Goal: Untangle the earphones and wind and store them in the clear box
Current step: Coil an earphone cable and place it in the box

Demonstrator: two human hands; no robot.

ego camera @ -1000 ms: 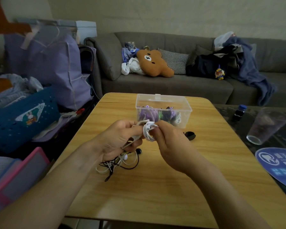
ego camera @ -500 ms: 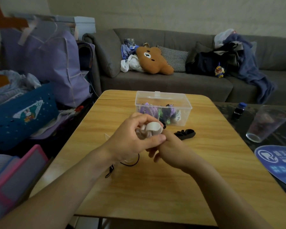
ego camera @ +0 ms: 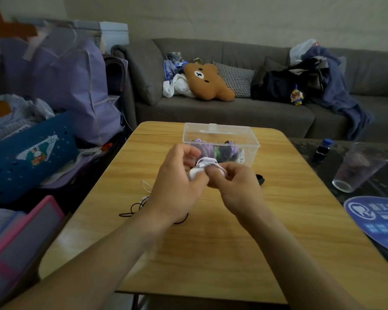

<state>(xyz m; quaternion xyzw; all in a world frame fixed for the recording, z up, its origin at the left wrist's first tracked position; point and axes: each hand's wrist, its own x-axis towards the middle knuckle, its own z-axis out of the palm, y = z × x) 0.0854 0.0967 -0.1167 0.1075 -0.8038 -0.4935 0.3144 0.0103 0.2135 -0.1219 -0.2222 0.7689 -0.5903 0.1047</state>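
- The white earphones (ego camera: 203, 166) are held above the table (ego camera: 211, 253), just in front of the clear box (ego camera: 221, 142), as a small wound bundle between both hands.
- The left hand (ego camera: 177, 189) has its fingers curled around the bundle from the left; its thumb presses on the white coil.
- The right hand (ego camera: 238, 184) pinches the bundle from the right with curled fingers (the fingertips are partly hidden by the cable).
- A loose white cable (ego camera: 146, 186) goes down to the table, beside a black cable (ego camera: 132, 210) that lies there in loops, partly under the left wrist.
- The clear box stands open on the far part of the table; inside are purple, green and black wound earphones.
- A small black thing (ego camera: 259, 179) lies on the table behind the right hand; I cannot tell what it is.
- At the right, on a dark surface, stand a clear cup (ego camera: 361, 167) and a small bottle (ego camera: 323, 148) with a blue cap, and a blue round fan (ego camera: 376, 222) has white writing that is too blurred to read.
- At the left, a blue bag (ego camera: 29, 153) shows a picture with letters like "ER".
- Behind, a grey sofa (ego camera: 233, 113) carries a brown bear cushion (ego camera: 207, 82).
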